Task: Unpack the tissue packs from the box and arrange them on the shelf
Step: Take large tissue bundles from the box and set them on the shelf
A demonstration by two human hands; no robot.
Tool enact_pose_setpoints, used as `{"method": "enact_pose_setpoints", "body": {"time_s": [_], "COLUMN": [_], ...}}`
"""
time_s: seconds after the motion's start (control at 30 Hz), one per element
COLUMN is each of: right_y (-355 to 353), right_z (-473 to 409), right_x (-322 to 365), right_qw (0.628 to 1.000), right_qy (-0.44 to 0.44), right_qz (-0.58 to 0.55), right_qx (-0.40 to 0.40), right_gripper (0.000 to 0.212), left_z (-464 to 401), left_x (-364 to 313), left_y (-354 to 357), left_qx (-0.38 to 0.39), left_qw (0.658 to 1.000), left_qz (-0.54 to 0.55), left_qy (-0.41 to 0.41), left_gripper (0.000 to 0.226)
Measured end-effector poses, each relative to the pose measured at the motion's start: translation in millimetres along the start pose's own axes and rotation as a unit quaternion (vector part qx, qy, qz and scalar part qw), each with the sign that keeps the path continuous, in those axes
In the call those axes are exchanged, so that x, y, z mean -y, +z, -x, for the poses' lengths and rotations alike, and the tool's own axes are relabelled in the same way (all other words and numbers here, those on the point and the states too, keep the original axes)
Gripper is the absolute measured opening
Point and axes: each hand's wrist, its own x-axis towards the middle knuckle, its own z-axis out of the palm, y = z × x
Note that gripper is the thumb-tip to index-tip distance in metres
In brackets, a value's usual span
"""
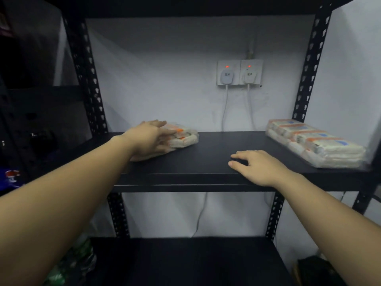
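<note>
Two lots of tissue packs lie on the black shelf (206, 153): a long bundle (315, 141) at the right end, and a smaller pack (183, 136) at the left, well apart from it. The left hand (151, 139) rests on the smaller pack with fingers nearly straight, touching its near end; whether the thumb grips it I cannot tell. The right hand (257, 165) lies on the bare shelf with relaxed fingers and holds nothing. I judge the step to be placing this pack. The box is not in view. Next, the pack probably needs a push into line with the other, then a return to the box.
</note>
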Motion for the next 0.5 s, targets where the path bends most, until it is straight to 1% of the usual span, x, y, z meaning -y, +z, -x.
{"method": "enact_pose_setpoints", "body": {"time_s": [0.07, 0.13, 0.2, 0.23, 0.3, 0.37, 0.43, 0.5], "right_y": [4, 12, 27, 36, 57, 81, 110, 143], "right_z": [8, 24, 44, 55, 76, 98, 119, 140], "right_x": [6, 15, 29, 36, 51, 63, 72, 77], "right_qw": [1.000, 0.996, 0.987, 0.981, 0.972, 0.971, 0.978, 0.985], "right_qy": [-0.019, -0.056, -0.106, -0.129, -0.158, -0.159, -0.142, -0.119], "right_qz": [-0.012, -0.033, -0.051, -0.055, -0.055, -0.061, -0.074, -0.083], "right_qx": [-0.022, -0.060, -0.108, -0.131, -0.162, -0.165, -0.136, -0.090], "right_gripper": [0.055, 0.051, 0.050, 0.049, 0.049, 0.049, 0.051, 0.052], "left_z": [13, 35, 64, 80, 114, 145, 173, 198], "left_x": [-17, -35, -51, -58, -71, -79, -80, -77], "left_y": [2, 12, 32, 44, 69, 99, 134, 173], "left_qx": [-0.066, -0.122, -0.164, -0.174, -0.173, -0.166, -0.140, -0.093], "left_qw": [0.997, 0.989, 0.978, 0.974, 0.970, 0.969, 0.972, 0.977], "left_qz": [0.006, 0.033, 0.049, 0.058, 0.085, 0.105, 0.135, 0.163], "left_qy": [0.034, 0.080, 0.120, 0.134, 0.150, 0.152, 0.133, 0.101], "left_gripper": [0.069, 0.065, 0.062, 0.061, 0.061, 0.061, 0.062, 0.065]}}
